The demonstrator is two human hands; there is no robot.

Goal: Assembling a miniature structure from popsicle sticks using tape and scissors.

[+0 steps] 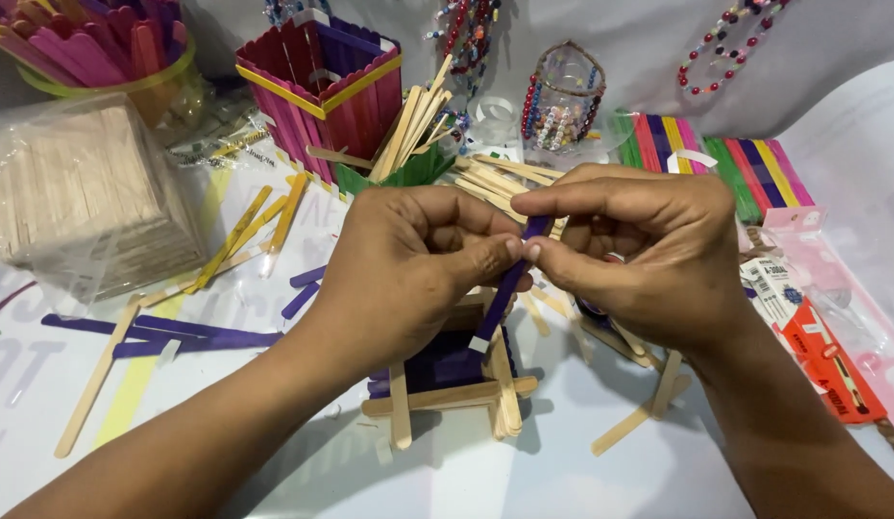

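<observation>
My left hand (408, 269) and my right hand (649, 250) meet over the middle of the table. Both pinch one purple craft stick (502, 293), which slants down from the fingertips and has a small white patch at its lower end. Directly beneath them stands a small build of plain wooden and purple sticks (452, 380), partly hidden by my hands.
A pink and purple stick box (322, 91) stands at the back. A wrapped stack of plain sticks (86, 192) lies left, loose yellow sticks (245, 226) and purple sticks (178, 336) beside it. Coloured sticks (745, 163), bead strings (562, 106) and a red packet (821, 356) lie right.
</observation>
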